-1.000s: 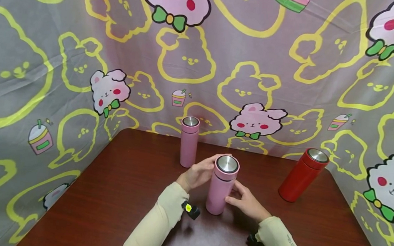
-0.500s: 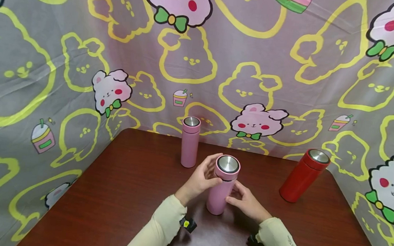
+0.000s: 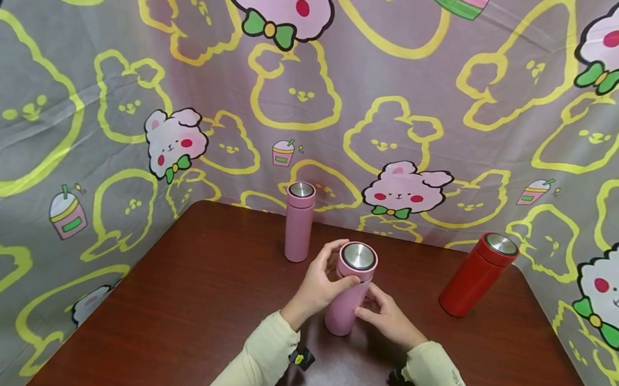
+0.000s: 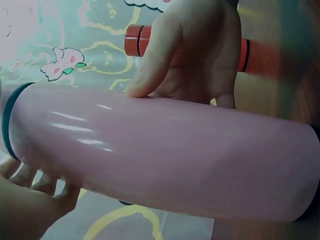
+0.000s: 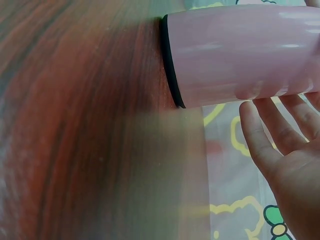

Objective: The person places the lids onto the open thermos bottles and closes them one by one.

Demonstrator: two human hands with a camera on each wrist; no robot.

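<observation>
A pink thermos [image 3: 340, 315] with a steel-topped lid [image 3: 359, 256] stands on the brown table, leaning slightly in the head view. My left hand [image 3: 313, 290] wraps the upper part around the lid, thumb in front and fingers behind. Lower down, my right hand [image 3: 391, 319] holds the body from the right side, its far fingers hidden behind it. The left wrist view shows the pink thermos [image 4: 165, 155] lengthwise, with the left hand [image 4: 35, 200] by the dark ring and the right hand [image 4: 200, 55] across the body. In the right wrist view, the right hand's fingers [image 5: 252, 120] touch the side.
Another pink thermos [image 3: 298, 231] stands behind, to the left. A red thermos [image 3: 474, 279] is at the right of the brown table [image 3: 197, 305]. A cartoon-printed curtain [image 3: 315, 115] surrounds the table's back and sides.
My left hand has come round to the front of the lid, its thumb now across the thermos and shifted further right. The right hand and the thermos have stayed in place.
</observation>
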